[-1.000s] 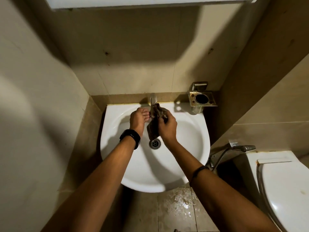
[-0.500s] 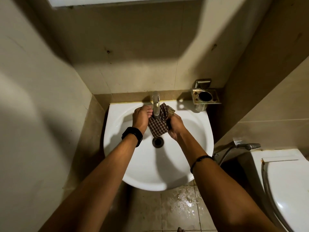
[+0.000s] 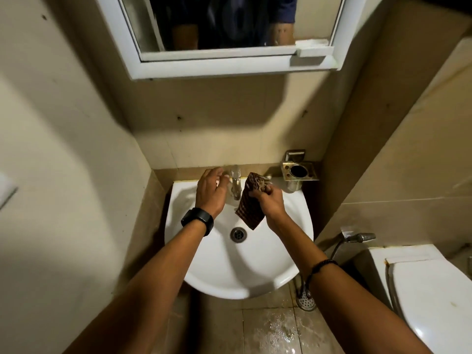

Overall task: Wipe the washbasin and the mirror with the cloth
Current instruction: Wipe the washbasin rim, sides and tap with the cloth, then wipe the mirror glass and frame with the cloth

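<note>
A white washbasin (image 3: 255, 274) hangs on the wall below a white-framed mirror (image 3: 229, 26). A metal tap (image 3: 236, 183) stands at the basin's back edge, with the drain (image 3: 238, 234) beneath it. My right hand (image 3: 270, 200) grips a dark checked cloth (image 3: 249, 208) that hangs over the bowl just right of the tap. My left hand (image 3: 210, 192), a black watch on its wrist, reaches to the tap's left side with fingers apart; whether it touches the tap I cannot tell.
A metal cup holder (image 3: 298, 172) is fixed to the wall right of the tap. A toilet (image 3: 429, 297) with a spray hose (image 3: 357, 237) stands at the right. The tiled floor (image 3: 275, 330) under the basin is wet. Walls close in on both sides.
The view has tilted up, bringing the mirror into sight. My left hand let go of the cloth and moved to the tap's left side. The cloth now hangs from my right hand alone.
</note>
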